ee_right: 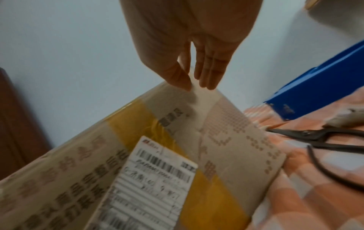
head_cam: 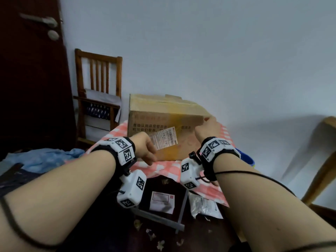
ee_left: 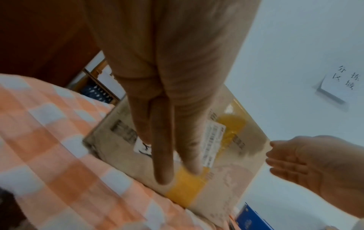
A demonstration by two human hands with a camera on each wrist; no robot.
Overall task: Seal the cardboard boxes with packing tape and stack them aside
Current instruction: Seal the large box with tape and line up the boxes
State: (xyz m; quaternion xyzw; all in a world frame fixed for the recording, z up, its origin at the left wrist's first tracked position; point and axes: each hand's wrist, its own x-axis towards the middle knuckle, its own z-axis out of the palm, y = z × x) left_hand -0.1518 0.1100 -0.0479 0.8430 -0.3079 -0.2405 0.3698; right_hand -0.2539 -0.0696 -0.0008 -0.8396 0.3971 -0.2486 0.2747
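A brown cardboard box (head_cam: 151, 113) stands on a red-and-white checked cloth (head_cam: 163, 170). A strip of yellow tape (ee_left: 185, 188) runs down its front, and a white shipping label (ee_right: 147, 186) is stuck beside the strip. My left hand (ee_left: 177, 175) is stretched flat, with straight fingers (ee_left: 163, 155) touching the tape near the box's bottom edge. My right hand (ee_right: 197, 85) reaches the box's top right corner, its fingers straight and the thumb on the front face. The box's top flaps look closed but uneven. No tape roll is in view.
Black scissors (ee_right: 325, 140) lie on the cloth right of the box, beside a blue object (ee_right: 315, 90). A wooden chair (head_cam: 98, 91) and a dark door (head_cam: 27, 70) stand behind on the left. A dark box with a white label (head_cam: 163, 199) and a plastic bag (head_cam: 205, 206) lie nearer me.
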